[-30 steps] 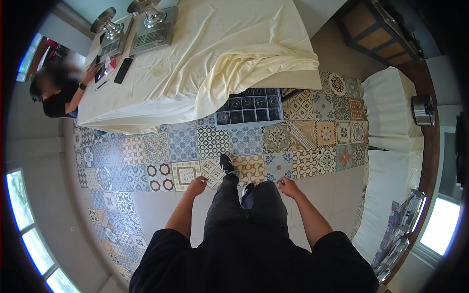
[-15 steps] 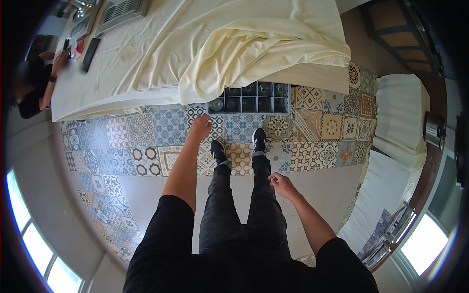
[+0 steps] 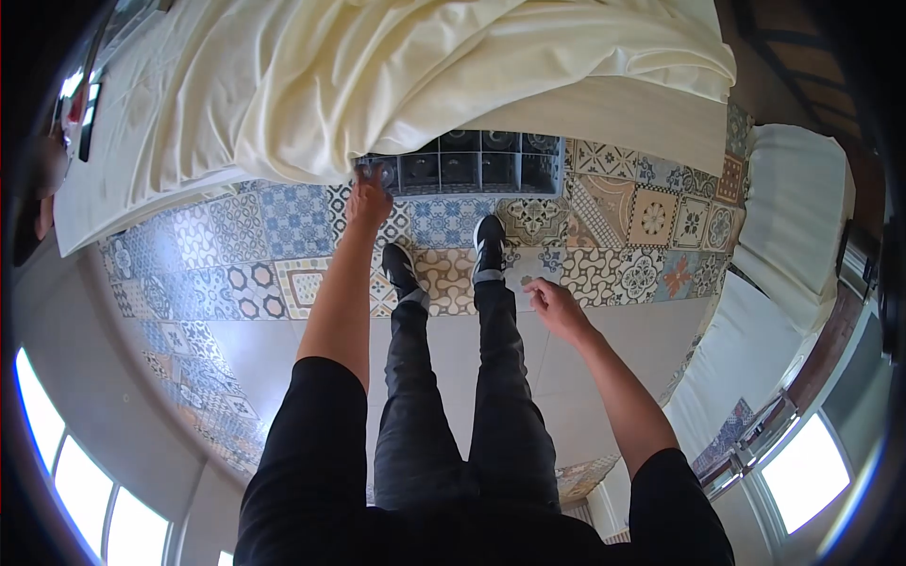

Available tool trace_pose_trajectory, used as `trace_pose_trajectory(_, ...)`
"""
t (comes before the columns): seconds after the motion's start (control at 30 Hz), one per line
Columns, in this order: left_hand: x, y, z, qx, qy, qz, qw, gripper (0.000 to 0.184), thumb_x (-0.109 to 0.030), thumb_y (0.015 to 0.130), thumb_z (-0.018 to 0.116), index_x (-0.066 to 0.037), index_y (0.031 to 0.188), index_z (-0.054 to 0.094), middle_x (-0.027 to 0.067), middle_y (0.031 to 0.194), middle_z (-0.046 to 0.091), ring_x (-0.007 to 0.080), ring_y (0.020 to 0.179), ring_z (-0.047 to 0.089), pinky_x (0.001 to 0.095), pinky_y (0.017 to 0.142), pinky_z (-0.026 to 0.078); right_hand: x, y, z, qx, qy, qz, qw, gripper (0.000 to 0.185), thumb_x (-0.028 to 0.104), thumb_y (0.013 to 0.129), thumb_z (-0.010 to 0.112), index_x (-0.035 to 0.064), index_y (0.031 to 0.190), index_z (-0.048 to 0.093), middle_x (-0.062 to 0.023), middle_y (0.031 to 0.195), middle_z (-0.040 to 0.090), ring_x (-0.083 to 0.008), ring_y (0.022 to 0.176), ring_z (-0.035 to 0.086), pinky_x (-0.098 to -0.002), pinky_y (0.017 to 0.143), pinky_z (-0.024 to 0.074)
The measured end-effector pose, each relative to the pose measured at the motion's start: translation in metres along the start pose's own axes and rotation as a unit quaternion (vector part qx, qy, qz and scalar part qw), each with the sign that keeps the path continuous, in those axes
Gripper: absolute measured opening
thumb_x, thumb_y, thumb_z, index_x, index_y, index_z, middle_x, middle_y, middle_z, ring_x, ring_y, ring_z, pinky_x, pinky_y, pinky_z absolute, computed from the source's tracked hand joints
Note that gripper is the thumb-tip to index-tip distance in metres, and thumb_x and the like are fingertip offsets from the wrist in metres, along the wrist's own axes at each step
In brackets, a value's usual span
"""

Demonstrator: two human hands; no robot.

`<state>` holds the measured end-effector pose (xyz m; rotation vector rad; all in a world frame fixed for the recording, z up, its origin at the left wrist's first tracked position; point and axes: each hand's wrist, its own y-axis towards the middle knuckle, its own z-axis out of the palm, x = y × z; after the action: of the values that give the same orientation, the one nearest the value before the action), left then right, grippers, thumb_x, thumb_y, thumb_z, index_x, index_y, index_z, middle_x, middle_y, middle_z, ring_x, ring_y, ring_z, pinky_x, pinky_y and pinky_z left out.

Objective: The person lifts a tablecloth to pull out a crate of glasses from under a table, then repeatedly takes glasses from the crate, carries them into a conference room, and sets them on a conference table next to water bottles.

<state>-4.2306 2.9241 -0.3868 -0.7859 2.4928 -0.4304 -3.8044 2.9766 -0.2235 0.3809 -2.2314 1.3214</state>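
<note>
My left hand (image 3: 369, 199) reaches forward to the near left corner of a divided rack (image 3: 453, 172), its fingertips over or at the rack's edge and hard to make out. Clear glasses stand in the rack's dark compartments. Part of the rack lies under a table draped in a cream cloth (image 3: 415, 75), whose bunched folds hang over the rack's left end. My right hand (image 3: 557, 307) hangs above the floor, to the right of my shoes, with its fingers bent and nothing visible in them.
A dark phone (image 3: 91, 121) lies at the table's left end, where part of a person (image 3: 42, 174) shows. On the right stands a cloth-covered table (image 3: 788, 208) with metal ware (image 3: 769, 424). Patterned tiles (image 3: 651, 226) cover the floor beside the rack.
I have stepped up to the draped table, and the view has moved in over it. My left hand has gone forward to the rack. My right hand stays low at my side.
</note>
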Motion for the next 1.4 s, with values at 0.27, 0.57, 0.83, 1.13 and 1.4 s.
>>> trace_pose_trajectory(0.27,-0.021,0.015,0.013,-0.035,0.014,-0.060,0.998,0.082,-0.021,0.078,0.087,-0.018,0.147,0.042,0.0224,0.147,0.045,0.0457,0.110,0.068,0.0546,0.086,0.060,-0.023,0.023,0.007,-0.003,0.039,-0.007,0.999,0.016,0.011,0.103,0.056,0.0056,0.115,0.065,-0.0168,0.098,0.074,-0.0328,0.088,0.073,-0.0421,0.079,0.0565)
trace_pose_trajectory(0.57,-0.006,0.012,0.011,-0.094,-0.069,-0.013,0.993,0.078,-0.019,0.079,0.082,-0.007,0.147,0.046,0.0296,0.132,0.059,0.0490,0.108,0.066,0.0531,0.091,0.057,-0.008,0.054,0.020,-0.001,0.067,-0.022,0.998,0.014,0.012,0.104,0.057,0.0065,0.113,0.066,-0.0128,0.090,0.072,-0.0286,0.083,0.073,-0.0410,0.077,0.0557)
trace_pose_trajectory(0.83,-0.010,-0.027,-0.033,-0.258,-0.097,0.042,0.960,0.041,-0.005,0.087,0.065,0.001,0.124,0.049,0.0262,0.111,0.058,0.0489,0.104,0.057,0.0565,0.089,0.047,0.037,0.091,0.049,0.008,0.144,-0.026,0.989,0.017,0.014,0.106,0.056,0.0057,0.114,0.067,-0.0113,0.091,0.074,-0.0243,0.083,0.074,-0.0373,0.077,0.0573)
trace_pose_trajectory(1.13,-0.008,-0.104,-0.030,-0.190,-0.401,-0.097,0.891,0.015,-0.009,0.097,0.046,-0.002,0.110,0.046,0.0163,0.091,0.049,0.0342,0.078,0.051,0.0457,0.076,0.045,0.136,0.116,0.063,0.056,0.312,0.051,0.947,0.048,0.032,0.104,0.067,0.0072,0.142,0.050,-0.0102,0.117,0.067,-0.0161,0.095,0.069,-0.0329,0.078,0.0594)
trace_pose_trajectory(1.4,-0.076,-0.138,-0.033,0.065,-0.823,-0.266,0.497,0.011,-0.018,0.102,0.045,-0.014,0.112,0.045,0.0015,0.096,0.044,0.0131,0.066,0.041,0.0316,0.064,0.040,0.184,0.124,0.063,-0.030,0.624,0.015,0.781,0.083,0.029,0.096,0.079,0.0060,0.157,0.029,-0.0130,0.129,0.063,-0.0181,0.112,0.066,-0.0430,0.087,0.0624)
